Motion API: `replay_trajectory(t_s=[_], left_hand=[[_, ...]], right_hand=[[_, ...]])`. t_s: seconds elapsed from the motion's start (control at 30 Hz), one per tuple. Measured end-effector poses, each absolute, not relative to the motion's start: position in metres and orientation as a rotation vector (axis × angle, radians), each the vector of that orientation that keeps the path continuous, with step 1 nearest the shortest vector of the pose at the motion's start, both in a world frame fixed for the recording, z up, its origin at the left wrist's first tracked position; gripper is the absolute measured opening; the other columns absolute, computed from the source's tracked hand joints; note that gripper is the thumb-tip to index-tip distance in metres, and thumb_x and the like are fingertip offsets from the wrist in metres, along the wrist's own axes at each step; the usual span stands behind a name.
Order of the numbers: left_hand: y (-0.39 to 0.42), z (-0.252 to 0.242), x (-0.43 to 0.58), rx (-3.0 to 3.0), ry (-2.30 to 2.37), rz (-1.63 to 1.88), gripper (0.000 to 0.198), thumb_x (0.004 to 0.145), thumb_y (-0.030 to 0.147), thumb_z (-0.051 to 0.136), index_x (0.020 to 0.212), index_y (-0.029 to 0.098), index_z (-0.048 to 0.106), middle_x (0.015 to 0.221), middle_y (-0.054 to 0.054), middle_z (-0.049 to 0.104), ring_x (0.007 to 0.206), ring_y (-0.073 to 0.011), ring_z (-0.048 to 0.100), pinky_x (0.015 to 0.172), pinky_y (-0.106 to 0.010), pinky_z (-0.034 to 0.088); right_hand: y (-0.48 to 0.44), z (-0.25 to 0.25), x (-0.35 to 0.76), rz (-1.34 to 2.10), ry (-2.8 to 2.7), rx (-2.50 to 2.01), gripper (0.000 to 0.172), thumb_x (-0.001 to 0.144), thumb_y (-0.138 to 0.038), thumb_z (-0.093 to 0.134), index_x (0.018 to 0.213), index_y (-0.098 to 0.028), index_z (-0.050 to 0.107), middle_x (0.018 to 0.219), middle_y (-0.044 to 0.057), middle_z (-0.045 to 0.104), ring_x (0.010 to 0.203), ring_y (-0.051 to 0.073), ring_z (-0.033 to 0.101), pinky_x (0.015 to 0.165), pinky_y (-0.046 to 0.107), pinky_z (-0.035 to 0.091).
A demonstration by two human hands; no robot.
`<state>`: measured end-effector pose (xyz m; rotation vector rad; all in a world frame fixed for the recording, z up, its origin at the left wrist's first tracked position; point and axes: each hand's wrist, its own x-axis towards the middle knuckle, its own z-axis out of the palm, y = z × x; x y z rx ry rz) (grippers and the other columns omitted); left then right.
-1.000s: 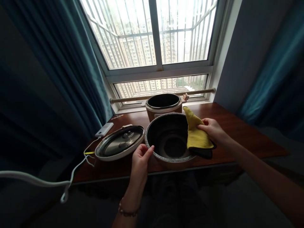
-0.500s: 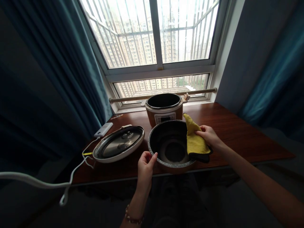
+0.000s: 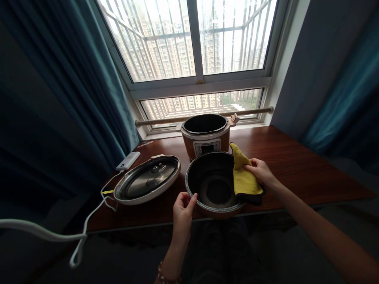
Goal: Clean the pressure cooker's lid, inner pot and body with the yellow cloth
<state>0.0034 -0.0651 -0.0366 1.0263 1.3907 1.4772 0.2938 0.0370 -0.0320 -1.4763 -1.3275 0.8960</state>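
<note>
Inner pot [image 3: 207, 175], round, dark inside, pale speckled rim, mouth up at the front edge of the tabletop [image 3: 296, 165]; resting flat or lifted slightly, not clear. Left hand [image 3: 182, 208] at the near left of the rim, thumb laid over the edge, fingers curled below, closed in a pinch on the pot. Right hand [image 3: 261, 173] at the right side of the rim, fingers closed on a yellow cloth [image 3: 243, 179] with a dark underside. Cloth draped over the rim, one corner pointing up and back toward the cooker, the lower end hanging outside the pot's wall. Beaded bracelet [image 3: 166, 275] on the left wrist, right at the bottom of the view. Directly behind the pot and close to it, cooker body [image 3: 204, 138], orange-brown, open on top, small control panel on its front. Left of the pot and apart from it, lid [image 3: 147, 179] lying flat, shiny metal face up, white rim around it. Further left and back, near the corner of the tabletop, white power bank [image 3: 128, 161], with a white cable [image 3: 89, 219] trailing off the edge and down to the left. Wooden rod [image 3: 166, 120] along the sill behind the cooker, barred window [image 3: 195, 43] above it, teal curtains [image 3: 89, 79] on both sides.
</note>
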Motion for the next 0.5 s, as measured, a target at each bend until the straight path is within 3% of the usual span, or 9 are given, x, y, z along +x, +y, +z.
replay_trajectory(t_s=[0.2,0.3,0.4,0.5], left_hand=[[-0.068,-0.039,0.001,1.192,1.536,1.422,0.034,0.073,0.047,0.062,0.068,0.017,0.046,0.061,0.006,0.037,0.057,-0.0087,0.036,0.055,-0.021,0.033],[-0.073,-0.038,0.001,1.383,1.765,1.4,0.033,0.078,0.049,0.056,0.069,0.018,0.045,0.062,0.004,0.038,0.057,-0.0111,0.038,0.055,-0.024,0.035],[-0.08,-0.032,0.002,1.724,1.977,1.557,0.027,0.078,0.044,0.058,0.08,0.019,0.048,0.078,-0.002,0.049,0.074,-0.0183,0.049,0.07,-0.033,0.042],[-0.084,-0.024,0.006,2.254,1.788,1.649,0.026,0.081,0.034,0.055,0.1,0.017,0.048,0.104,-0.011,0.053,0.107,-0.0275,0.046,0.092,-0.046,0.035]], right_hand=[[0.032,-0.031,0.292,0.757,-1.433,-1.46,0.029,0.073,-0.043,0.059,0.083,-0.016,0.061,0.078,0.005,0.066,0.071,0.021,0.061,0.058,0.028,0.046],[0.026,-0.027,0.292,0.531,-1.524,-1.514,0.034,0.082,-0.045,0.047,0.085,-0.015,0.063,0.08,0.008,0.066,0.073,0.023,0.061,0.064,0.032,0.048],[0.021,-0.021,0.292,0.157,-1.615,-1.484,0.042,0.085,-0.042,0.044,0.109,-0.011,0.059,0.111,0.016,0.059,0.101,0.029,0.056,0.088,0.041,0.044],[0.017,-0.016,0.292,0.065,-1.807,-1.317,0.05,0.087,-0.038,0.043,0.131,-0.014,0.043,0.138,0.013,0.039,0.128,0.026,0.035,0.106,0.042,0.03]])
